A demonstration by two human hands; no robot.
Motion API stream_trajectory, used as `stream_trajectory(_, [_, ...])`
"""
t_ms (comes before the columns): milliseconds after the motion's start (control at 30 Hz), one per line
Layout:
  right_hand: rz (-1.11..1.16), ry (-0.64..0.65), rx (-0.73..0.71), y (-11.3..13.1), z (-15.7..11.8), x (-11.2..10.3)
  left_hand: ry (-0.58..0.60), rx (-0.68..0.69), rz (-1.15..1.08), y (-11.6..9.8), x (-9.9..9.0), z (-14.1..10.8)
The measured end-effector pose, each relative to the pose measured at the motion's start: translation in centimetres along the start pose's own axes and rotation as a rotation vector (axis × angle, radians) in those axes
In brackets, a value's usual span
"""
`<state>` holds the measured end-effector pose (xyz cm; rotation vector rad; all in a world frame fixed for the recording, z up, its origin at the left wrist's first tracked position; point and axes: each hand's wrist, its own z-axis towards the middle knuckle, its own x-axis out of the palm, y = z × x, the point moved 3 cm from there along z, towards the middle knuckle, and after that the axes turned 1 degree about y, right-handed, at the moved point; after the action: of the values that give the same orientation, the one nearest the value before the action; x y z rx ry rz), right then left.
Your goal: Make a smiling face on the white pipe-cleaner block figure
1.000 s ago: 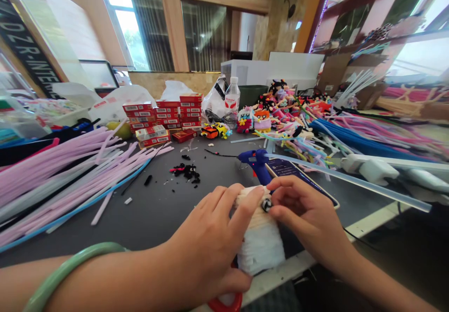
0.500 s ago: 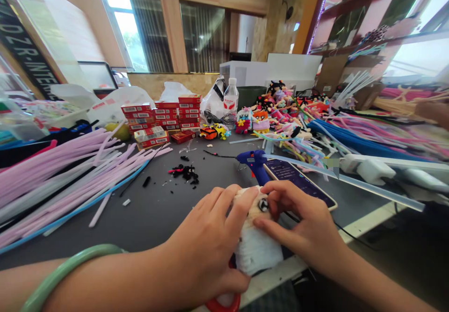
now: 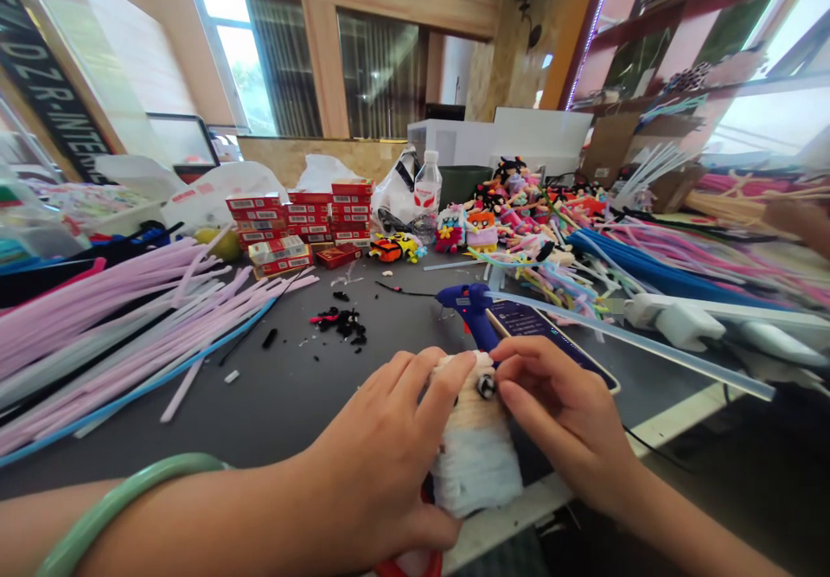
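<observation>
- The fuzzy doll (image 3: 476, 451), cream on top and pale white-blue below, stands at the near edge of the tabletop (image 3: 285, 395), just in front of the blue glue gun (image 3: 468, 307) and the phone (image 3: 551, 343).
- Over the last second the right hand (image 3: 564, 413) has shifted a little on the doll's head: its fingertips slid from pinching the small round eye (image 3: 485, 387) to pressing beside and over it. The eye now sits on the cream part and looks seated, so the pressing seems to be fixing it in place.
- The left hand (image 3: 389, 456) has hardly moved. It wraps around the doll's left side, fingers curled over the top edge, gripping it steady; a green bangle (image 3: 123, 499) is on that wrist.
- The right hand is not clenched: thumb and forefinger close lightly on the eye and the doll's head, the wrist angled in from the right.
- Pink fuzzy wires (image 3: 130, 317) lie well to the left, black scraps (image 3: 341, 322) between.
</observation>
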<state>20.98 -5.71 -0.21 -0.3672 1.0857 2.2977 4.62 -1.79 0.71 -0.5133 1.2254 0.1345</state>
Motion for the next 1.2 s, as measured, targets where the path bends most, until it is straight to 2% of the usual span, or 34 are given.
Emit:
stream_trajectory(233, [0.071,0.001,0.081,-0.1,0.2,0.1,0.008,-0.03,-0.044,0.4,0.1,0.3])
stream_trajectory(300, [0.141,-0.053,0.095,-0.1,0.2,0.1,0.009,-0.033,-0.074,0.5,0.0,0.3])
stream_trajectory(433, [0.285,-0.261,0.055,0.1,-0.2,-0.5,0.001,-0.069,-0.258,0.5,-0.7,0.4])
stream_trajectory(533, [0.271,-0.311,0.021,0.2,-0.7,-0.7,-0.008,-0.122,-0.385,0.9,-1.1,0.7])
stream_trajectory(700, [0.15,-0.203,0.023,-0.3,-1.3,-0.3,-0.037,-0.111,-0.354,2.7,-1.9,1.6])
stream_trajectory(933, [-0.006,-0.05,0.087,0.1,-0.2,0.2,0.036,0.101,-0.258,4.2,-2.9,2.6])
stream_trajectory(1200, [0.028,0.122,0.23,-0.5,-0.7,1.7,-0.086,0.21,-0.206,4.5,-2.6,2.4])
